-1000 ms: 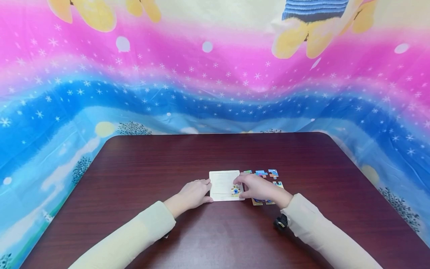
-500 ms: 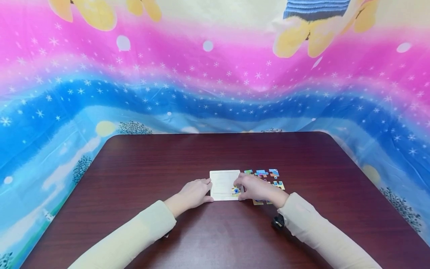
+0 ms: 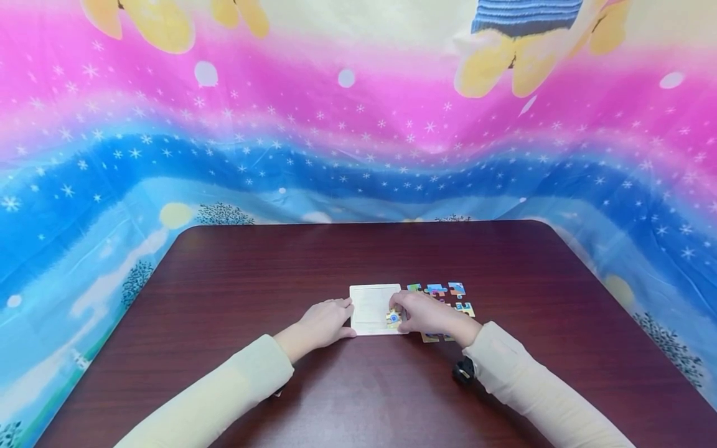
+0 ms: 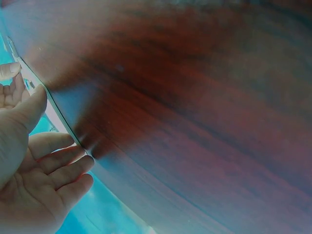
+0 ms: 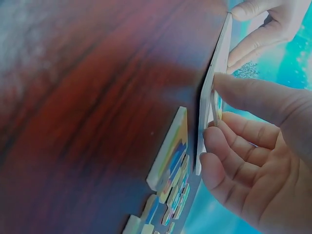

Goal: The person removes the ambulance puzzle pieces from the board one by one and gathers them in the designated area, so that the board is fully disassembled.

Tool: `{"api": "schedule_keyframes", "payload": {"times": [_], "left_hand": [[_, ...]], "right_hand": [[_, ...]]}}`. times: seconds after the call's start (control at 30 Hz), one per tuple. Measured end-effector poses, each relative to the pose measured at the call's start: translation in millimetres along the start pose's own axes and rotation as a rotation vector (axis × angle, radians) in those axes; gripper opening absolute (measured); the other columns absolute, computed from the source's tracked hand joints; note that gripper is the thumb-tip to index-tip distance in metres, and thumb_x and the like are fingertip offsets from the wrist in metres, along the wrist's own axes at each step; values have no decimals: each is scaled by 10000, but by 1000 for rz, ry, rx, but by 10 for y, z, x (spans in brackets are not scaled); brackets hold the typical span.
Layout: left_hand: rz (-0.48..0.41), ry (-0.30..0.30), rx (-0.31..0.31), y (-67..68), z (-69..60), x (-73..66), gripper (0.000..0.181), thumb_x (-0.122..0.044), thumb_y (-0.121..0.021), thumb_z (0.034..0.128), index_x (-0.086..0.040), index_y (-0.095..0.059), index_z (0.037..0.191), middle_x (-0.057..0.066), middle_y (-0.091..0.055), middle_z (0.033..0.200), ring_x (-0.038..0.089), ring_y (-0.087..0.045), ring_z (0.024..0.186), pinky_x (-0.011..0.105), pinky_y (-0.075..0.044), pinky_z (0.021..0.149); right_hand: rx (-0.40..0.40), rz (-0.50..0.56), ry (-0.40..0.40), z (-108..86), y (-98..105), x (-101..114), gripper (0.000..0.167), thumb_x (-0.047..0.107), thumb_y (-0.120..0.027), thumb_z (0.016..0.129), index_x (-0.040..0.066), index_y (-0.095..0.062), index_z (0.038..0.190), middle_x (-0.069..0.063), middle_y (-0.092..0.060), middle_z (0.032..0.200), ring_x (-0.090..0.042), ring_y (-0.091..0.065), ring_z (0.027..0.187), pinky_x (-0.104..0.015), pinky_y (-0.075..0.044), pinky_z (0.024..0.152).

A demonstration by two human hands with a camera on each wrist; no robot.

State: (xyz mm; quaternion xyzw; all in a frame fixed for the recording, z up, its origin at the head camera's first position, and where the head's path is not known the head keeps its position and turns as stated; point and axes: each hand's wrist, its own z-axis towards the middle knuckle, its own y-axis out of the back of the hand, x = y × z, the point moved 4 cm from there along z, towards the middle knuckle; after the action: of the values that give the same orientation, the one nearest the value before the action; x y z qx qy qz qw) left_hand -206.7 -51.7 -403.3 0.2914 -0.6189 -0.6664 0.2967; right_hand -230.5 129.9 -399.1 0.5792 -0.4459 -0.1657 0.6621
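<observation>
A pale puzzle tray (image 3: pixel 370 309) lies flat on the table. My left hand (image 3: pixel 322 322) rests against its left edge, fingers fairly straight and thumb by the near corner; the left wrist view shows these fingers (image 4: pixel 68 170) touching the rim. Over the right part of the tray, my right hand (image 3: pixel 428 311) pinches a puzzle piece (image 3: pixel 394 318), yellow with a blue round spot. In the right wrist view that puzzle piece (image 5: pixel 218 105) stands tilted between thumb and fingers, just above the tray's surface. How much of it touches the tray is hidden.
Several loose jigsaw pieces (image 3: pixel 456 289) lie just right of the tray, partly under the right hand and forearm. The dark red-brown table (image 3: pixel 269 261) reaches back to a colourful cloth backdrop (image 3: pixel 358 137). A black wrist device (image 3: pixel 463 371) hangs below the right cuff.
My right hand has shifted very slightly left, and the pinched piece has turned or tilted a little over the tray. The left hand and the tray look the same.
</observation>
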Motion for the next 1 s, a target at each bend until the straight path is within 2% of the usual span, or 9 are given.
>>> {"api": "schedule_keyframes", "payload": {"times": [0.37,0.53,0.8,1.0], "left_hand": [[-11,6,7,1,-3,0,366,-384,-664,815,-47,-601,942,157,-571,1204,291,-572,1055,382,-475,851],[-14,5,5,9,-1,-1,357,-383,-667,814,-51,-602,928,158,-572,1206,287,-569,1063,381,-473,855],[-16,12,5,17,-4,-6,374,-377,-672,812,-40,-614,965,163,-566,1214,289,-560,1081,380,-460,882],[-27,14,-1,16,-5,-7,376,-369,-678,808,-35,-614,969,168,-566,1210,291,-559,1081,386,-464,875]], "right_hand": [[-16,-10,26,-2,14,15,292,29,-732,699,30,-606,962,13,-534,814,-125,-459,684,-261,-414,608],[-26,24,40,-16,51,-1,316,21,-728,686,33,-603,976,17,-532,816,-99,-461,649,-244,-423,575],[-24,27,34,-104,159,-10,333,101,-723,756,65,-601,1063,23,-526,875,-74,-457,590,-235,-428,530],[-61,19,60,-166,212,-77,305,89,-713,770,68,-598,1051,24,-528,866,-125,-500,671,-234,-440,578]]}}
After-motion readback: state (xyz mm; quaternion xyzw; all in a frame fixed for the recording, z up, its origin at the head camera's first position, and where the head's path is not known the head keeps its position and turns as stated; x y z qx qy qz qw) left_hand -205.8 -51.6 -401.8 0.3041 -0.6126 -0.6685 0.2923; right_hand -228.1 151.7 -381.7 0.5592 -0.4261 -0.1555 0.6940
